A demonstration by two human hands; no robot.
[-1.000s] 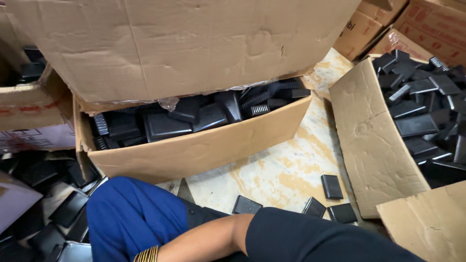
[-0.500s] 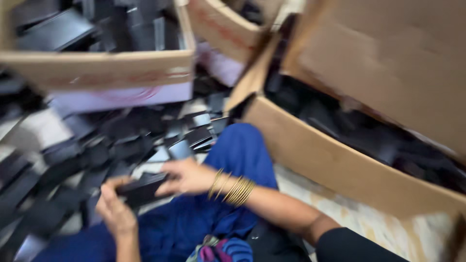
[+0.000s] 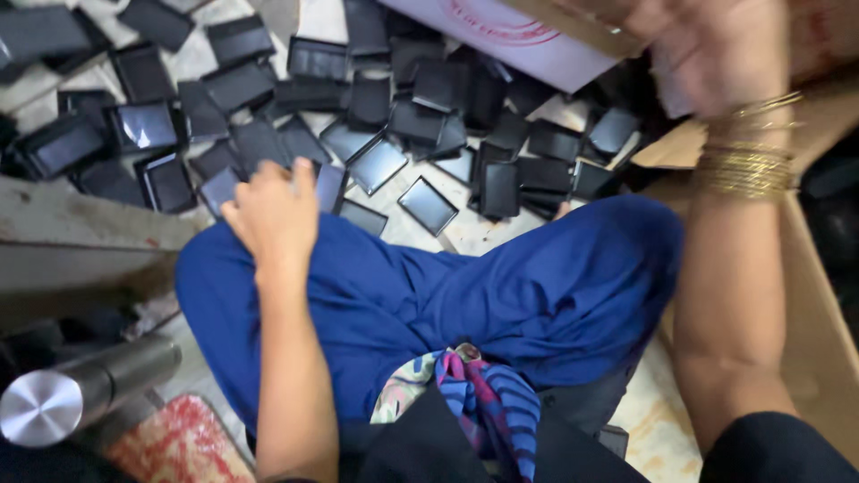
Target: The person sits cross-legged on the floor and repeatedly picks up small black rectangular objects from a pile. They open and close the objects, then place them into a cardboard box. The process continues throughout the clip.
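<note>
Metal cylinder at lower left, blue-trousered knees, left hand on the knee, fingers curled at the edge of a small black tray, grip unclear, heaped black trays beyond, blurred right hand raised near a cardboard box, hold unclear.

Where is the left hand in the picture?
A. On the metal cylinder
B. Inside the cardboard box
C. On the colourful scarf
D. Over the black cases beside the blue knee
D: the left hand reaches over the blue knee, its fingers at the black cases on the floor.
</note>
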